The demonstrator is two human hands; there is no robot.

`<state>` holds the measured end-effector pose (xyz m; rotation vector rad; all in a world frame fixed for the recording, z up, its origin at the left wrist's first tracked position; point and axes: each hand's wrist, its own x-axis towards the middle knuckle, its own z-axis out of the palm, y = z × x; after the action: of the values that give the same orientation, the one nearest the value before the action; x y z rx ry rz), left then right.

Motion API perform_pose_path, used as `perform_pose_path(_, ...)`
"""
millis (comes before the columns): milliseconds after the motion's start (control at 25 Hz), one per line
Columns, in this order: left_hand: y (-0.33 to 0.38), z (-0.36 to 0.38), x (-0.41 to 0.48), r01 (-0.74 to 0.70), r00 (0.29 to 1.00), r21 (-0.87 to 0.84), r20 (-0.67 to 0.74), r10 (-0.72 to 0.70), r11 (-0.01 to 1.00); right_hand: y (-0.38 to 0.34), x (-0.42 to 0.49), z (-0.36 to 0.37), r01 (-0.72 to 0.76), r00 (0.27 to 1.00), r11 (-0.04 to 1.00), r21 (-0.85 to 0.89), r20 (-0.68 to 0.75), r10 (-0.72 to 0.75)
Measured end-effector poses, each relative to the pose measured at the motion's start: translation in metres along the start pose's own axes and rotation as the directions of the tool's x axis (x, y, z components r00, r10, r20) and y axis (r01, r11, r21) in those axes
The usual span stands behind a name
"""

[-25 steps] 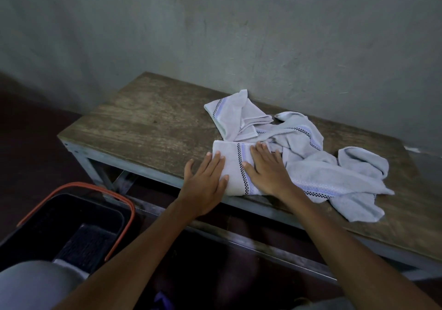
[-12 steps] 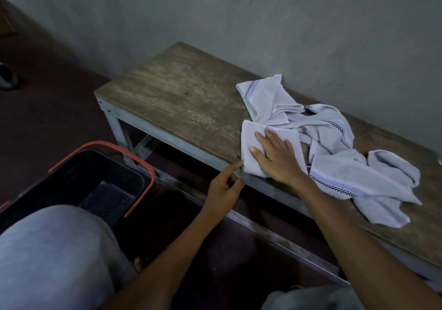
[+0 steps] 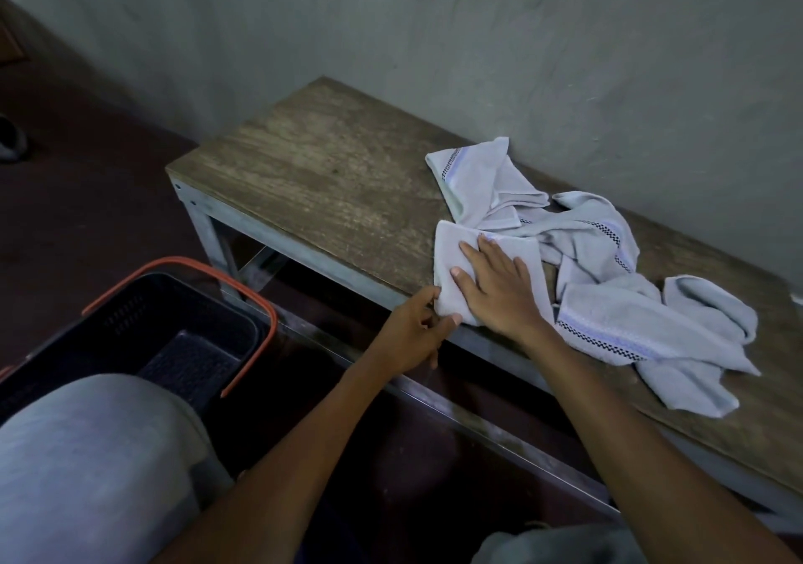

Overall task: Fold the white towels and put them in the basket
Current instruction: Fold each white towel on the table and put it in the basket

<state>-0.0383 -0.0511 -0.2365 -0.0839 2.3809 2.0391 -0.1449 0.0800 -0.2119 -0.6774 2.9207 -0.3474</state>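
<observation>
Pressing folded towel flat, right hand open; left hand pinching its corner

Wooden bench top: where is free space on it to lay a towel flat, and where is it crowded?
The wooden bench top is bare on its left half, between the left end, the grey wall and the heap of crumpled white towels. The right half is crowded: the heap, plus the folded white towel at the front edge under the right hand, its corner pinched by the left hand.
</observation>
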Motion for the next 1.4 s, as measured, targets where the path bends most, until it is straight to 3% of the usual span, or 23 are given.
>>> perform_pose_path(120, -0.002, -0.003, -0.001, 0.017, 0.999, -0.069, 0.040, -0.015, 0.997, 0.004, 0.003, -0.003, 0.004, 1.000, 1.000, 0.017, 0.031, -0.004)
perform_pose_path(320, -0.001, -0.008, -0.001, 0.091, 0.995, -0.095, 0.038, -0.088, 0.991, 0.010, 0.004, -0.010, 0.050, 0.997, 0.989, -0.140, 0.072, -0.040)
perform_pose_path(560, 0.006, 0.001, -0.008, 0.182, 0.967, -0.231, 0.217, -0.132, 0.956, 0.017, 0.005, -0.016, 0.099, 0.991, 0.990, -0.098, 0.097, -0.089)
perform_pose_path(720, 0.008, 0.000, 0.001, 0.162, 0.984, -0.075, 0.094, -0.154, 0.984, 0.018, 0.001, -0.011, 0.114, 0.993, 0.993, -0.043, 0.017, -0.113)
perform_pose_path(840, 0.007, 0.000, -0.002, 0.146, 0.985, -0.012, 0.091, -0.144, 0.989, 0.019, 0.001, -0.010, 0.117, 0.993, 0.992, -0.038, 0.013, -0.116)
perform_pose_path(1080, 0.015, 0.002, -0.001, 0.157, 0.982, -0.154, 0.127, -0.138, 0.976, 0.019, 0.002, -0.009, 0.110, 0.994, 0.994, -0.024, 0.000, -0.110)
perform_pose_path(1280, 0.009, 0.003, 0.000, 0.179, 0.984, -0.128, -0.004, -0.180, 0.976, 0.020, 0.003, -0.006, 0.119, 0.992, 0.993, -0.013, -0.041, -0.119)
perform_pose_path(1360, 0.012, 0.005, 0.006, 0.189, 0.970, -0.145, -0.125, -0.207, 0.971, 0.018, 0.005, -0.007, 0.104, 0.994, 0.987, 0.123, -0.052, -0.098)
perform_pose_path(1400, 0.015, 0.008, 0.009, 0.183, 0.962, -0.134, -0.183, -0.205, 0.974, 0.019, 0.007, -0.009, 0.072, 0.997, 0.960, 0.270, -0.040, -0.064)
